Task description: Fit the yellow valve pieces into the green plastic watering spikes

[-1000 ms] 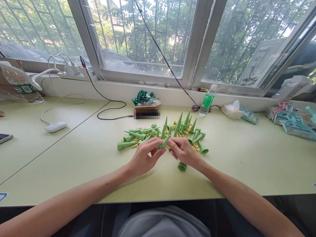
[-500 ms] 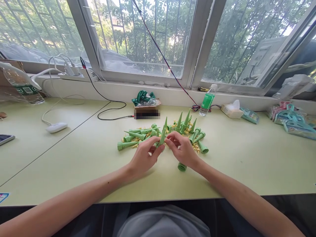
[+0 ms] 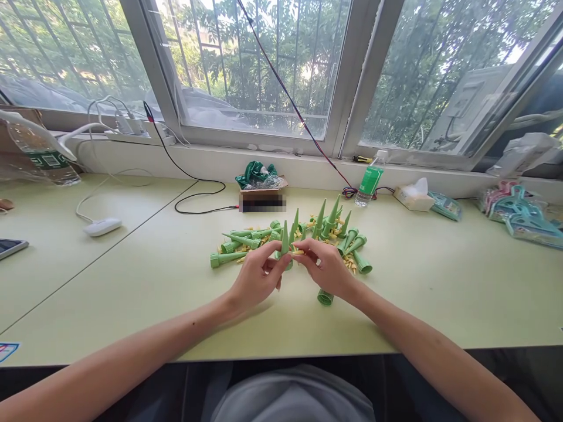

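My left hand (image 3: 259, 271) pinches a green plastic watering spike (image 3: 285, 239), held upright with its tip up and its wide end below my fingers. My right hand (image 3: 325, 265) holds a small yellow valve piece (image 3: 299, 252) between thumb and fingertips, pointing at the spike's side. Whether the two touch I cannot tell. Behind my hands lies a pile of green spikes (image 3: 229, 259), mixed with small yellow pieces (image 3: 352, 265); several spikes stand upright (image 3: 331, 220). Another spike's open threaded end (image 3: 325, 298) shows under my right wrist, its rest hidden.
At the back stand a small cardboard box (image 3: 263, 191) with green wrapping, a water bottle (image 3: 369, 180) and a tissue pack (image 3: 413, 198). Teal packaged items (image 3: 528, 217) lie far right. A black cable (image 3: 197, 211) and a white mouse-like device (image 3: 102, 227) are left.
The spike in my left hand has turned from tilted to upright and shifted slightly left. More of the yellow piece in my right fingers now shows.
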`<action>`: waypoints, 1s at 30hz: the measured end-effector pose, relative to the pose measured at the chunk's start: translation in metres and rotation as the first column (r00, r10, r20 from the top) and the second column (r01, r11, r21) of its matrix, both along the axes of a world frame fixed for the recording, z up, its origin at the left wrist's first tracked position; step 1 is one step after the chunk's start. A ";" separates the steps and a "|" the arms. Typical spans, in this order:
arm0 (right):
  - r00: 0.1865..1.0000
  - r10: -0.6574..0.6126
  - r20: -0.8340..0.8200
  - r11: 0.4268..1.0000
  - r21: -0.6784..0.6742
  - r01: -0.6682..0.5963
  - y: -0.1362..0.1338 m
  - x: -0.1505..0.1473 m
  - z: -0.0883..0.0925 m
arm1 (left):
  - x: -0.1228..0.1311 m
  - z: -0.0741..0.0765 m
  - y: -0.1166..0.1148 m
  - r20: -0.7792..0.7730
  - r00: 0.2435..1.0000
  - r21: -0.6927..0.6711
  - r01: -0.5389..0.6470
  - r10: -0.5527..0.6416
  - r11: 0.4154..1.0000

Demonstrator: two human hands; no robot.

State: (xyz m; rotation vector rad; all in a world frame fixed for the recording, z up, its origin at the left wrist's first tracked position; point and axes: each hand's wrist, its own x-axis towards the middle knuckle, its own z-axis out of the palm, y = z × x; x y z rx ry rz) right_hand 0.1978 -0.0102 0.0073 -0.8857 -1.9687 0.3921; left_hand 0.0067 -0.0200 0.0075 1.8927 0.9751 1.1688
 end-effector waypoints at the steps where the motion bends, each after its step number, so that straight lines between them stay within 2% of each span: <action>1: 1.000 0.000 0.004 1.000 0.006 0.000 0.000 0.000 0.000 | 0.000 0.000 0.000 0.003 1.000 0.003 0.002 -0.002 1.000; 7: 0.997 0.071 0.040 0.997 -0.015 -0.070 0.000 0.002 0.004 | -0.001 0.003 0.000 0.013 1.000 0.025 0.026 -0.027 0.999; 15: 0.986 0.152 0.070 0.978 -0.151 -0.140 -0.001 0.002 0.006 | -0.001 0.004 0.001 0.015 0.999 0.040 0.051 -0.052 0.998; 30: 0.986 0.155 0.054 0.970 -0.195 -0.142 -0.001 0.001 0.007 | -0.003 0.002 0.002 0.001 0.998 0.085 0.065 -0.066 0.994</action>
